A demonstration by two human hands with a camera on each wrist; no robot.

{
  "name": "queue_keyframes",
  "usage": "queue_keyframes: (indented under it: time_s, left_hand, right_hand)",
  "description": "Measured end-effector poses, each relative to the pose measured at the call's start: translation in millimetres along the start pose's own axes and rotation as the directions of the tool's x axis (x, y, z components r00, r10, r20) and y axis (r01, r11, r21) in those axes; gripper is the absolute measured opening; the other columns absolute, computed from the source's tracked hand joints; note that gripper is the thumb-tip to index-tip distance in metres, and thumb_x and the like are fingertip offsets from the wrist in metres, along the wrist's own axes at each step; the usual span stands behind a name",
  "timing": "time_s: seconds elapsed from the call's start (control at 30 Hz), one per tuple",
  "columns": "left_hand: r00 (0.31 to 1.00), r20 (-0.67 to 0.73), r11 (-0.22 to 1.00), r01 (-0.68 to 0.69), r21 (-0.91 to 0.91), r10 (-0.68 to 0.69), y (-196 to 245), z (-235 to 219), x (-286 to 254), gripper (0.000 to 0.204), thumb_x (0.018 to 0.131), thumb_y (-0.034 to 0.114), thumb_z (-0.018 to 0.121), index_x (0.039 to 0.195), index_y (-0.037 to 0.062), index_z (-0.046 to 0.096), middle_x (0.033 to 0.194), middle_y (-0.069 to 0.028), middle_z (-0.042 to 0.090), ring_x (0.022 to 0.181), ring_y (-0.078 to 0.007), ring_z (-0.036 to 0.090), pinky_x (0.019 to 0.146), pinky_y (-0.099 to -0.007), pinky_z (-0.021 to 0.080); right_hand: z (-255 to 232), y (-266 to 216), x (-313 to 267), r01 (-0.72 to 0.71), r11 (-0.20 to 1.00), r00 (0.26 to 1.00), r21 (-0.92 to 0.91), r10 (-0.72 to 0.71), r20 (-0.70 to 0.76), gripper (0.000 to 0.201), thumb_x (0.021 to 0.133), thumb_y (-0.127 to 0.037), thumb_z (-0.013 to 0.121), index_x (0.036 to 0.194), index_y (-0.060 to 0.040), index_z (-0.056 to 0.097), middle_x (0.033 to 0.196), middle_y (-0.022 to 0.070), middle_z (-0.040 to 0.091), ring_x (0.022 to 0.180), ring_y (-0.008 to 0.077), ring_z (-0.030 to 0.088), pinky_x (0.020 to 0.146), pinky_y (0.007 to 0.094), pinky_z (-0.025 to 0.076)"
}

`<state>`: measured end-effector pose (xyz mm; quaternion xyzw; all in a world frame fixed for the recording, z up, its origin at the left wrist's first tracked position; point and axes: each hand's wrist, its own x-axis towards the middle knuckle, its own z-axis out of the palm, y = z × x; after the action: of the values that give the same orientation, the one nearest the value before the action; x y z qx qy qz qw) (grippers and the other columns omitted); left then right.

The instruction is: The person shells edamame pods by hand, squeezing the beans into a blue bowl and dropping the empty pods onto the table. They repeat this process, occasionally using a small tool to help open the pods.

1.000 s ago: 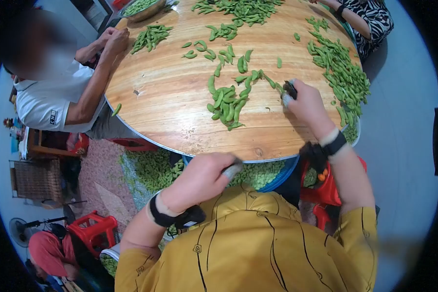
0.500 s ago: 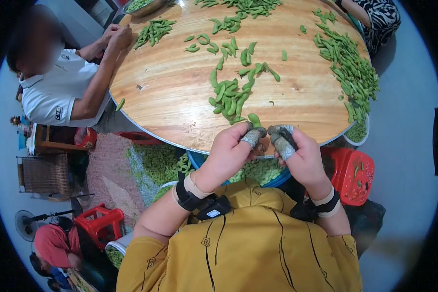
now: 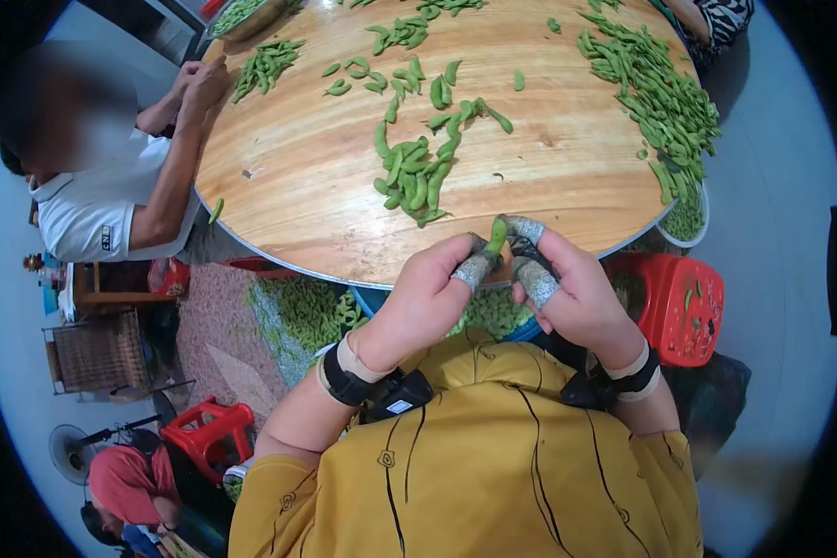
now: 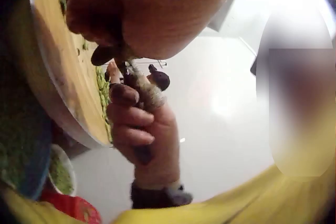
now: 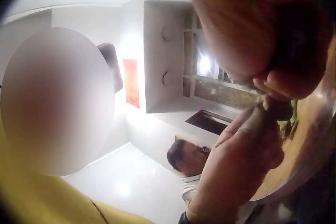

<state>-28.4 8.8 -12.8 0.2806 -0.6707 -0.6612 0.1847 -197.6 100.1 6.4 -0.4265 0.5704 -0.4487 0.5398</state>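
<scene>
Over the near edge of the round wooden table [image 3: 325,232], both hands meet at one green soybean pod [image 3: 498,235]. The left hand [image 3: 423,290] pinches it with thumb and finger, the pod's tip pointing up. From the other side the right hand [image 3: 575,290] grips at it, its fingertips right against the pod. Grey wrapping covers the thumbs and some fingers. In the left wrist view the right hand [image 4: 137,124] shows curled fingers. A small heap of pods [image 3: 414,177] lies on the tabletop just beyond the hands.
A long pile of pods [image 3: 646,93] lines the table's right side, above a white bucket [image 3: 703,223]. Shelled beans [image 3: 493,314] fill a blue basin below the table edge. A red stool [image 3: 688,316] stands at right. A person in white [image 3: 102,209] sits at left.
The right hand has come back from the pods on the table to meet the left hand. A pod now stands upright between their fingertips; the view has shifted slightly.
</scene>
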Motion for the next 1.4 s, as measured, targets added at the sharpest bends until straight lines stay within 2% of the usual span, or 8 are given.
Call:
queue_keyframes:
  time_s: [0.07,0.3,0.4,0.63,0.77,0.93,1.23,1.4]
  left_hand:
    - [0.96,-0.012,0.676,-0.188,0.713,0.28,13.9,2.0,-3.8,0.02,0.076,-0.003,0.054,0.096,0.0,0.058,0.082,-0.0163,0.059,0.081,-0.0313,0.061,0.07,-0.0363,0.049]
    - [0.908,0.045,0.653,-0.333,0.68,0.416,-0.2,-11.8,-0.3,0.016,0.078,-0.001,0.056,0.094,0.0011,0.057,0.076,-0.0123,0.058,0.071,-0.0306,0.06,0.061,-0.0356,0.048]
    - [0.943,0.291,0.868,0.277,-0.412,-0.162,4.2,-24.3,-4.9,0.019,0.097,0.016,0.046,0.097,0.0011,0.058,0.073,-0.0005,0.056,0.062,-0.0129,0.058,0.058,-0.025,0.046]
    - [0.889,0.445,0.586,0.42,-0.693,-0.111,2.9,-23.5,-6.4,0.019,0.096,0.018,0.05,0.095,0.0009,0.058,0.07,-0.0009,0.055,0.063,-0.0134,0.058,0.057,-0.0261,0.046]
    - [0.983,0.181,0.998,0.002,0.063,-0.013,5.7,-23.5,-3.6,0.014,0.089,0.013,0.054,0.096,0.0016,0.058,0.07,-0.0113,0.056,0.063,-0.0284,0.058,0.057,-0.0352,0.047]
    - [0.94,0.172,0.654,-0.33,0.681,0.296,8.8,-20.5,-4.0,0.017,0.08,0.007,0.058,0.097,0.0027,0.06,0.076,-0.0203,0.055,0.072,-0.0396,0.055,0.062,-0.0397,0.046]
    - [0.898,0.44,0.535,0.385,-0.752,-0.028,-4.3,-16.2,-10.6,0.03,0.092,0.025,0.056,0.108,-0.0001,0.054,0.066,-0.0049,0.052,0.057,-0.0179,0.055,0.053,-0.0297,0.045]
    - [0.991,0.093,0.986,-0.112,0.122,0.101,6.1,-13.8,-4.6,0.01,0.088,0.009,0.058,0.093,0.0005,0.059,0.072,-0.006,0.058,0.065,-0.0236,0.059,0.057,-0.0331,0.047]
  right_hand:
    - [1.1,3.9,1.8,-0.001,1.0,1.0,0.03,0.001,-0.003,0.043,0.089,-0.003,0.045,0.132,-0.0067,0.045,0.073,-0.003,0.055,0.048,0.0013,0.042,0.043,0.0163,0.035]
    - [-7.4,-0.9,7.4,-0.172,0.929,0.981,0.327,0.129,0.148,0.034,0.092,-0.007,0.046,0.126,-0.0086,0.051,0.067,-0.0046,0.048,0.048,0.0015,0.037,0.042,0.0177,0.03]
    - [-8.4,-16.3,2.9,-0.339,0.814,0.936,0.471,0.242,0.256,0.03,0.094,-0.01,0.046,0.124,-0.0077,0.052,0.064,-0.0047,0.044,0.046,0.0012,0.035,0.04,0.0174,0.028]
    - [-9.9,-16.2,0.1,-0.432,0.702,0.893,0.567,0.246,0.376,0.027,0.094,-0.014,0.049,0.12,-0.0095,0.054,0.064,-0.0052,0.045,0.045,0.0017,0.035,0.038,0.0178,0.03]
    - [-6.9,-13.9,1.6,-0.354,0.826,0.93,0.439,0.261,0.258,0.027,0.093,-0.011,0.049,0.119,-0.0089,0.054,0.065,-0.0051,0.046,0.046,0.0018,0.037,0.039,0.0176,0.031]
    - [-4.1,-4.0,5.9,-0.292,0.887,0.952,0.358,0.232,0.202,0.033,0.091,-0.005,0.045,0.123,-0.0102,0.052,0.066,-0.0052,0.046,0.047,0.0018,0.037,0.041,0.0173,0.032]
    - [-9.0,-16.3,-8.3,-0.43,0.653,0.888,0.623,0.179,0.424,0.034,0.092,-0.011,0.046,0.125,-0.0109,0.051,0.065,-0.0052,0.044,0.047,0.0016,0.036,0.04,0.0171,0.031]
    - [-6.3,-16.3,-1.4,-0.372,0.836,0.925,0.403,0.298,0.235,0.033,0.09,-0.008,0.045,0.122,-0.0097,0.053,0.066,-0.0043,0.046,0.047,0.0023,0.038,0.04,0.0182,0.034]
